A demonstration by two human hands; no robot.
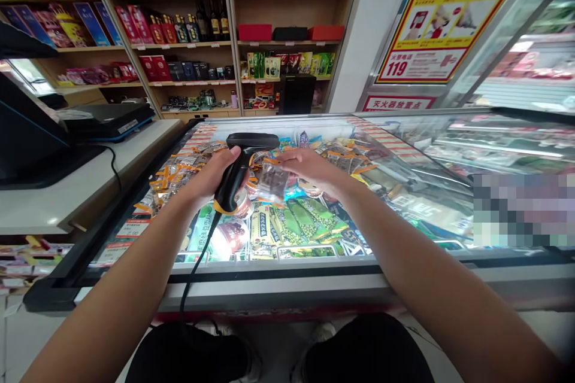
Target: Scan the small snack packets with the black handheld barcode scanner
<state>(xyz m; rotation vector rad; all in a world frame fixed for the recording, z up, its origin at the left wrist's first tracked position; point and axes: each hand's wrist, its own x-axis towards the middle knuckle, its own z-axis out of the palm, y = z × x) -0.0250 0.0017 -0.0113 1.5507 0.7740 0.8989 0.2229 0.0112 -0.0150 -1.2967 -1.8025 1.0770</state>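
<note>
My left hand (218, 170) is closed around the handle of a black barcode scanner (234, 179) with a yellow base and a cord running down. Its head is level and points toward the right. Just right of it, my right hand (308, 166) pinches a small clear packet (273, 181) with brown contents and an orange top edge. The packet hangs tilted below the scanner head. Both hands are above the glass top of a chest freezer (287, 272). Similar orange-edged packets (173, 176) lie spread on the glass to the left and behind. Green ice-cream wrappers (309, 218) show below.
A white counter (90, 170) at the left bears a black scale (110, 119) and a dark screen. Shelves (287, 42) with boxes and bottles line the back wall. A yellow-and-red poster (449, 18) hangs at the right. The scanner cord (191, 278) drops over the freezer's front edge.
</note>
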